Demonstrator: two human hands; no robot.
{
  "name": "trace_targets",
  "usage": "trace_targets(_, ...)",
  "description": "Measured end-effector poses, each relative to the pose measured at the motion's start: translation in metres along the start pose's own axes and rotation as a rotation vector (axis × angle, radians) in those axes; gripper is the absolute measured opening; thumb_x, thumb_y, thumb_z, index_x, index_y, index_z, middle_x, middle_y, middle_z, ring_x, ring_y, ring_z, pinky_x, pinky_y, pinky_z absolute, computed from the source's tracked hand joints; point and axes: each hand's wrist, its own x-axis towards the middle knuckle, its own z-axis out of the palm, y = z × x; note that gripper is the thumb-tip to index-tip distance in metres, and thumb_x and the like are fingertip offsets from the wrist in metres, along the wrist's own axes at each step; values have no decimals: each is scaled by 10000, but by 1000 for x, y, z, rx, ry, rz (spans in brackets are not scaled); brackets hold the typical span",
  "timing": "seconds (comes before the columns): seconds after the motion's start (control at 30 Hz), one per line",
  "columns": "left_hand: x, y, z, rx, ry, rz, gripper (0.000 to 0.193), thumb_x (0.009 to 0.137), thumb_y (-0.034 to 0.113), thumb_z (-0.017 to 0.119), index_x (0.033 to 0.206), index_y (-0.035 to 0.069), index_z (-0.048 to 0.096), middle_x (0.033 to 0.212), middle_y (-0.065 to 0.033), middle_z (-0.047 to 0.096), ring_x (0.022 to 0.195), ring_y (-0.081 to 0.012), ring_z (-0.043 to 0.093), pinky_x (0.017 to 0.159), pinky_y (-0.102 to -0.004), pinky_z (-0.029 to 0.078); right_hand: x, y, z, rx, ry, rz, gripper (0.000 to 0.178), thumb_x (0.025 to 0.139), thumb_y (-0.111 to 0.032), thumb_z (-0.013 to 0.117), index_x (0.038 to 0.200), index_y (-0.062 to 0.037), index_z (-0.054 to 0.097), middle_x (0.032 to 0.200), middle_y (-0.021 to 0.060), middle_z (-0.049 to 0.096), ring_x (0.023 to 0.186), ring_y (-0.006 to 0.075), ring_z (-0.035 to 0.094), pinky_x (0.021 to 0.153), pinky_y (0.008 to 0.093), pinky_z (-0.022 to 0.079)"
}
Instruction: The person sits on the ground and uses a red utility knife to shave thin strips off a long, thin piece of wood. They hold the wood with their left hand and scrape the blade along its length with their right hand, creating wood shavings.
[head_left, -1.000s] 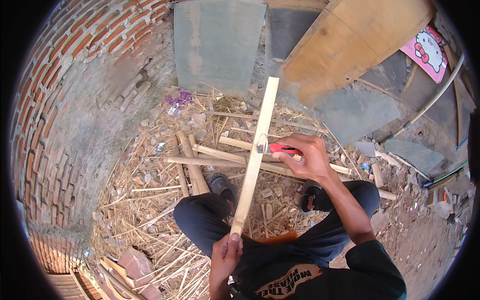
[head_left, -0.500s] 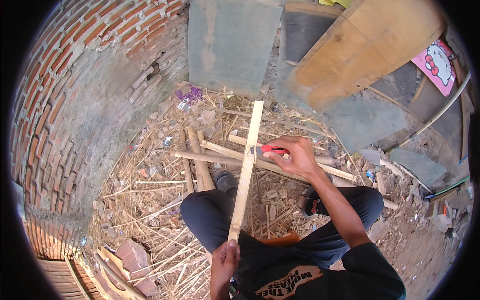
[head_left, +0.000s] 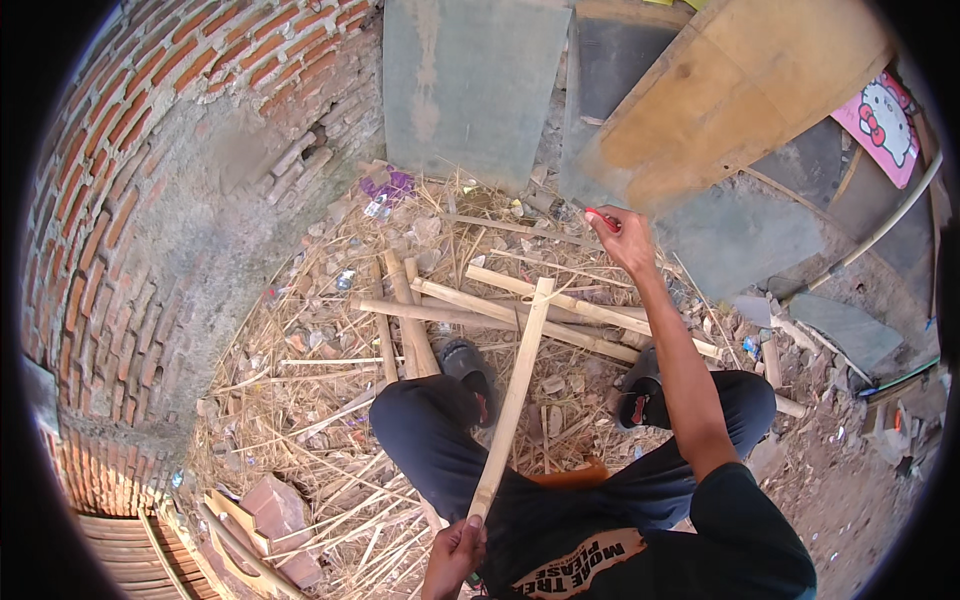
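My left hand is closed round the lower end of a pale split bamboo strip, near my lap. The strip slants up and away between my knees, its far end over the bamboo pieces on the ground. A thin sliver curls beside that far end. Out beyond the strip, to the right, my right hand is closed on a red-handled knife. Its short dark blade points to the upper left, apart from the strip. My fingers hide part of the handle.
Several bamboo lengths lie crossed in front of my feet, on ground strewn with straw and rubble. A brick wall rises on the left. Grey sheets and a brown board lean at the back. Broken brown pieces lie lower left.
My right hand has moved up and away from the strip with the knife. The strip's far end has dropped nearer to me and a little right; my left hand still holds it.
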Motion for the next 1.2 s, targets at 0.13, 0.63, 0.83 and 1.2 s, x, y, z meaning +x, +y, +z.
trace_targets(0.13,13,-5,-12,34,57,-41,489,1171,427,562,860,61,651,626,33,521,518,-52,452,493,-265,332,2,35,-10,-208,-107,-108,429,984,-526,735,1134,-145,864,922,187,806,904,415,780,839,489,604)
trace_targets(0.63,93,115,48,170,18,451,466,1191,321,533,847,17,614,643,12,517,568,-70,446,540,-297,374,-207,-56,-26,336,-53,-423,309,967,-297,846,1165,-76,761,955,102,777,785,303,766,699,392,599)
trace_targets(0.83,98,135,71,281,-27,590,429,1178,286,551,879,-10,639,628,-43,538,583,-107,496,574,-331,422,-216,-66,-48,206,-72,-521,301,929,-334,870,1133,-130,786,937,53,769,730,271,760,629,387,595)
trace_targets(1.2,90,139,83,301,-46,609,400,1171,267,559,893,-4,654,606,-44,542,551,-111,511,555,-334,427,-217,-78,-65,130,-49,-538,282,917,-359,874,1078,-139,806,832,26,728,649,250,717,583,377,558)
